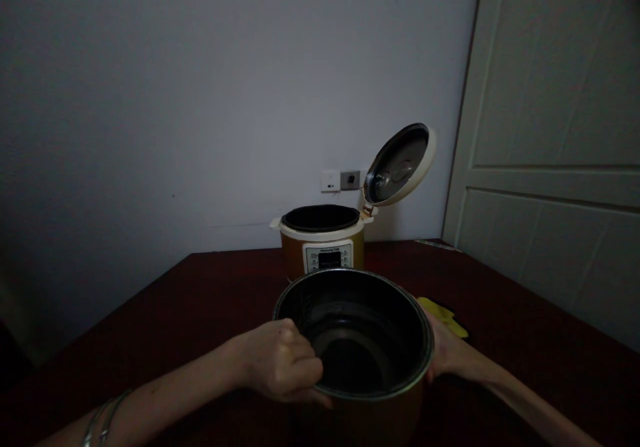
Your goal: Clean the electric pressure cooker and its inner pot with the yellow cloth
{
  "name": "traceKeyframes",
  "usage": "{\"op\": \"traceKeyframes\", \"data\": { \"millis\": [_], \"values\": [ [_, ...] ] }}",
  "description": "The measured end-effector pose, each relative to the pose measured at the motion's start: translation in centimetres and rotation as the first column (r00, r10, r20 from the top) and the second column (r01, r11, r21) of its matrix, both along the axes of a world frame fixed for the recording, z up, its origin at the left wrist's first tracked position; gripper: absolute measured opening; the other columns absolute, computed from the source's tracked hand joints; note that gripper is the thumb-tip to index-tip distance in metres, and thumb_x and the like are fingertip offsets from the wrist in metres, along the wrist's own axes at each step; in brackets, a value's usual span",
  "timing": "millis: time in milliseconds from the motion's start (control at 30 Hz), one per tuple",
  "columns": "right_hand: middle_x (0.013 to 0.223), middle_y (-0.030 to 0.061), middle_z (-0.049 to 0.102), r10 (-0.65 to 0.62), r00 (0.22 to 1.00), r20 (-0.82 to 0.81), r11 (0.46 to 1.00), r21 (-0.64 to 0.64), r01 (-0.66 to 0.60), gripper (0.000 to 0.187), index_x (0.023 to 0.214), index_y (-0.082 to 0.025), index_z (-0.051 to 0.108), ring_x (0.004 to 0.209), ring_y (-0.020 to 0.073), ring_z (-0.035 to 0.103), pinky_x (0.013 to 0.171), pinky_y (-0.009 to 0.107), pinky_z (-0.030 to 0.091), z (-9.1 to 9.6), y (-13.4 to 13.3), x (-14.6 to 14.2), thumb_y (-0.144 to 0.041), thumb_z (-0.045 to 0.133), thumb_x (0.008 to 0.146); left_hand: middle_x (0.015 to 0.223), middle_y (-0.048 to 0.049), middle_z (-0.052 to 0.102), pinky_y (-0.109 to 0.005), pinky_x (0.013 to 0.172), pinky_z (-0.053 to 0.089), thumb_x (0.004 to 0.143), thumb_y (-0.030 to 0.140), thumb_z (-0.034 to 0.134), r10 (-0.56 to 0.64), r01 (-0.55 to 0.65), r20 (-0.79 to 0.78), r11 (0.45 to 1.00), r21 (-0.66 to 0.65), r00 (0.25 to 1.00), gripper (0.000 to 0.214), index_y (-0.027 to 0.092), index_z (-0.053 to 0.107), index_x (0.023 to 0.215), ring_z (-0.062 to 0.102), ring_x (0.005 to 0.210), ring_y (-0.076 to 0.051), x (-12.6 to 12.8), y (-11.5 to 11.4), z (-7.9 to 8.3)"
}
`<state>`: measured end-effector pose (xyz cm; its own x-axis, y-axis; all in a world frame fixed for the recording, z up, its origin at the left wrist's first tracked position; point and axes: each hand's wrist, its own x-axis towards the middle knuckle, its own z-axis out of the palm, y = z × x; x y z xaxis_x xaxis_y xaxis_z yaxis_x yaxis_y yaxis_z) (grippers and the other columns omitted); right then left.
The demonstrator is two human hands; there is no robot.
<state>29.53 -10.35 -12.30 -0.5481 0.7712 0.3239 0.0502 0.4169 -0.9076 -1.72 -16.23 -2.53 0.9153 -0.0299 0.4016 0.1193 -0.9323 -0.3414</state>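
Note:
A dark-lined inner pot (pixel 350 367) from a rice or pressure cooker is tilted toward me, and its inside looks bare. At the near left of its rim, my left hand (pixel 290 364) is closed, with fingers curled over the edge. My right hand (pixel 443 347) holds the pot's right side; most of its fingers are hidden behind the wall. Behind the pot stands the electric cooker (pixel 290 254), brown and cream with a front control panel (pixel 329 257). Its round lid (pixel 400 164) is raised on the right-hand hinge.
A yellow cloth-like item (pixel 445 317) lies on the dark red table (pixel 220 300), just beyond my right hand. Wall sockets (pixel 340 180) sit behind the cooker on the pale wall (pixel 200 100). A panelled door (pixel 545 134) rises at the right.

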Motion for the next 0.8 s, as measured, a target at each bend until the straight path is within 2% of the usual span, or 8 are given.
{"op": "traceKeyframes", "data": {
  "millis": [167,400,500,600,667,700,733,800],
  "values": [
    [0.149,0.02,0.019,-0.062,0.996,0.064,0.998,-0.017,0.064,0.145,0.147,-0.019,-0.003,0.136,0.0361,0.019,0.112,0.045,0.019,-0.2,-1.0,0.2,-0.063,0.08,0.036,0.041,0.0027,0.042,-0.026,0.032,0.021,0.087,0.047,0.048,-0.047,0.047,0.003,0.997,0.061,0.999,0.047,0.018,0.045,0.05,0.041,0.035,-0.009,-0.1,0.7,-1.2],
    [0.148,0.0183,0.023,-0.176,0.982,0.073,0.984,-0.009,0.177,0.139,0.147,-0.021,-0.003,0.136,0.036,0.022,0.111,0.046,0.022,-2.6,-1.4,0.1,-0.051,0.084,0.042,0.041,0.0027,0.04,-0.025,0.032,0.025,0.088,0.043,0.047,-0.131,0.128,0.031,0.989,0.078,0.991,0.049,0.018,0.046,0.047,0.038,0.037,-0.009,0.1,1.3,-1.5],
    [0.148,0.0198,0.024,-0.187,0.978,0.093,0.981,-0.026,0.19,0.139,0.147,-0.019,-0.004,0.134,0.0352,0.026,0.11,0.046,0.023,-2.3,-2.1,-0.4,-0.052,0.083,0.044,0.042,0.0023,0.039,-0.026,0.032,0.024,0.089,0.042,0.046,-0.147,0.145,0.027,0.987,0.067,0.989,0.049,0.018,0.046,0.047,0.037,0.037,-0.009,-0.1,1.6,-1.5],
    [0.148,0.0182,0.025,-0.13,0.983,0.126,0.989,-0.051,0.137,0.138,0.148,-0.019,0.003,0.134,0.0342,0.027,0.109,0.045,0.026,-0.8,-2.2,0.8,-0.057,0.082,0.041,0.042,0.0022,0.039,-0.026,0.032,0.023,0.09,0.039,0.043,-0.146,0.144,0.025,0.987,0.077,0.989,0.048,0.018,0.045,0.047,0.037,0.037,-0.01,-0.5,1.9,-1.4],
    [0.147,0.0155,0.03,-0.029,0.982,0.185,0.996,-0.083,0.045,0.126,0.146,-0.02,0.018,0.133,0.0338,0.03,0.107,0.044,0.031,0.5,-1.6,2.7,-0.058,0.08,0.043,0.043,0.002,0.038,-0.026,0.032,0.023,0.091,0.037,0.04,-0.138,0.136,0.015,0.987,0.088,0.99,0.047,0.018,0.045,0.048,0.037,0.037,-0.01,-1.0,2.0,-1.3],
    [0.144,0.0142,0.035,0.021,0.973,0.228,0.994,-0.106,0.004,0.113,0.143,-0.021,0.028,0.13,0.0337,0.035,0.104,0.044,0.035,1.0,-1.0,3.8,-0.059,0.078,0.049,0.043,0.0015,0.038,-0.027,0.032,0.023,0.091,0.036,0.038,-0.125,0.124,0.004,0.988,0.092,0.992,0.047,0.018,0.044,0.048,0.038,0.037,-0.011,-1.4,2.0,-1.3],
    [0.142,0.0124,0.04,0.022,0.954,0.298,0.993,-0.115,0.013,0.093,0.139,-0.022,0.038,0.128,0.0325,0.039,0.103,0.043,0.037,1.3,-0.4,4.9,-0.057,0.072,0.06,0.044,0.001,0.039,-0.027,0.032,0.024,0.092,0.035,0.035,-0.106,0.106,-0.011,0.99,0.096,0.994,0.048,0.018,0.045,0.049,0.038,0.037,-0.011,-1.8,2.0,-1.3],
    [0.136,0.0108,0.048,-0.169,0.894,0.416,0.985,0.045,0.166,0.066,0.131,-0.022,0.05,0.124,0.0308,0.045,0.104,0.044,0.036,1.1,0.9,6.5,-0.055,0.06,0.075,0.046,-0.0006,0.043,-0.026,0.034,0.03,0.093,0.037,0.029,-0.036,0.04,-0.042,0.993,0.109,0.998,0.048,0.018,0.048,0.053,0.042,0.039,-0.012,-3.0,2.1,-1.3]
  ]
}}
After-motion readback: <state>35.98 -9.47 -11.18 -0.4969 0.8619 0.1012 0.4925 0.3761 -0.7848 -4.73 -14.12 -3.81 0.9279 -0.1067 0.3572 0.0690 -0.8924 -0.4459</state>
